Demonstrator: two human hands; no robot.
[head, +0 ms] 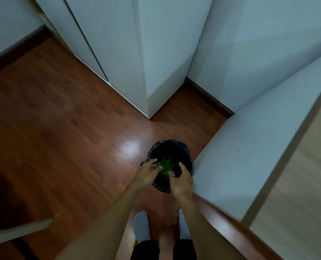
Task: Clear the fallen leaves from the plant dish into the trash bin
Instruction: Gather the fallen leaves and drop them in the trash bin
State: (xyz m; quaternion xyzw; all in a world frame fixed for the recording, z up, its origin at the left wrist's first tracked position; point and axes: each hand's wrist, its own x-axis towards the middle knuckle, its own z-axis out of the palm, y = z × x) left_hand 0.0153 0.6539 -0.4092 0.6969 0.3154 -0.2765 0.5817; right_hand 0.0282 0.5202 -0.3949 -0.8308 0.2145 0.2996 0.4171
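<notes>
Two hands: both reach down over the trash bin [168,147], side by side.
Left hand [147,172]: fingers curled around the green leaves [165,167], gripping one side of the clump.
Right hand [181,180]: fingers curled on the other side of the same clump, thumb up.
Leaves: held between the hands, right above the bin's dark opening.
Bin: black-lined, on the wooden floor [62,137], just beside a white cabinet [249,156].

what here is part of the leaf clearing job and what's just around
In the job: clump of green leaves; round trash bin with black liner; left hand; right hand.

Just around: reddish wooden floor; tall white cabinet; white counter side.
</notes>
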